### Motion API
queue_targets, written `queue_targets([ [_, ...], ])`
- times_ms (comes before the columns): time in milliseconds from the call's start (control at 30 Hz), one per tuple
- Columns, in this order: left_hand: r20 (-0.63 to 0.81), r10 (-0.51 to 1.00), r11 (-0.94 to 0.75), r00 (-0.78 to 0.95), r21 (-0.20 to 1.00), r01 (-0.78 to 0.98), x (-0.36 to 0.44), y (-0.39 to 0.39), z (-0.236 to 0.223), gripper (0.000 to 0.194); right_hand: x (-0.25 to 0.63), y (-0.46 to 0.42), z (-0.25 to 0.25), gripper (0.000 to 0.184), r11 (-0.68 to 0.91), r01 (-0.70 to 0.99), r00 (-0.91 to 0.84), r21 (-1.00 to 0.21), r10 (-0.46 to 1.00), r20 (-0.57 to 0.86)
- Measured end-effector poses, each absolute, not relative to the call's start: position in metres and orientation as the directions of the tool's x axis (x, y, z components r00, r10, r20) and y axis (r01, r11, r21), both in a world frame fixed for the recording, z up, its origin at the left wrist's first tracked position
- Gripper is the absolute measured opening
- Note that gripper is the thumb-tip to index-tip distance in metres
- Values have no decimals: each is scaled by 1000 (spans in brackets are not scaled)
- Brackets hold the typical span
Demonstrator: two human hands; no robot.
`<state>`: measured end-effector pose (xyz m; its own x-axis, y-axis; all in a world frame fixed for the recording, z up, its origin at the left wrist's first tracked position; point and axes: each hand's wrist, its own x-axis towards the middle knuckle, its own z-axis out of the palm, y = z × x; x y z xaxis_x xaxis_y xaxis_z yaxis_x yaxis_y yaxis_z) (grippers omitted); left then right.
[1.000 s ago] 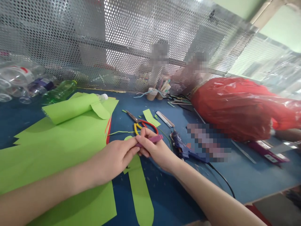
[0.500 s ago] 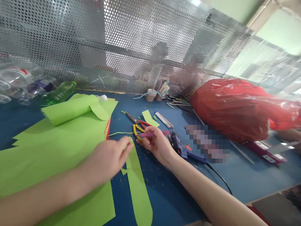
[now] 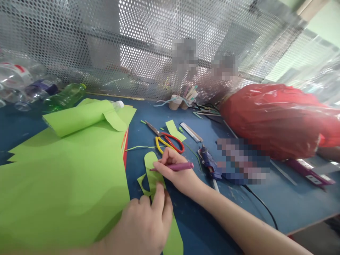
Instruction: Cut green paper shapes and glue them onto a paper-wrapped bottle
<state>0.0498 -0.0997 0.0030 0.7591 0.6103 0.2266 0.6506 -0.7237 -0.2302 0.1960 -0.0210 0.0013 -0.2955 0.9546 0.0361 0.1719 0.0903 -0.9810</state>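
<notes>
My right hand [image 3: 183, 180] is closed around a purple marker [image 3: 184, 166], its tip at the surface of a long green paper strip [image 3: 151, 158] with a rounded end. My left hand [image 3: 146, 219] presses on the strip just below the marker, index finger stretched out and the other fingers loosely bent. Part of the strip is hidden under both hands. A small green paper scrap [image 3: 141, 182] lies against its left edge. Beyond my right hand are scissors [image 3: 170, 141] with one red and one yellow handle.
Large green sheets [image 3: 79, 166] cover the left side, with a green-wrapped bottle [image 3: 82, 118] on them. Clear and green bottles [image 3: 65, 97] stand behind. A blue glue gun [image 3: 209, 163] lies right of my hand. Farther off are cups of sticks [image 3: 175, 102] and a red plastic bag [image 3: 265, 120].
My left hand has come down and right onto the strip. My right hand has brought the marker down to the strip, uncovering more of the scissors.
</notes>
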Motion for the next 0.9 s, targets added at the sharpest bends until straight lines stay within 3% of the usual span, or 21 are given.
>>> queue_targets([
  [433, 205, 700, -641, 684, -243, 728, 56, -102, 8, 35, 195, -21, 3, 31, 125, 162, -322, -979, 944, 67],
  [900, 226, 666, -653, 711, -284, 702, 56, -105, 6, 38, 194, -22, 2, 29, 125, 155, -350, -980, 934, 64],
])
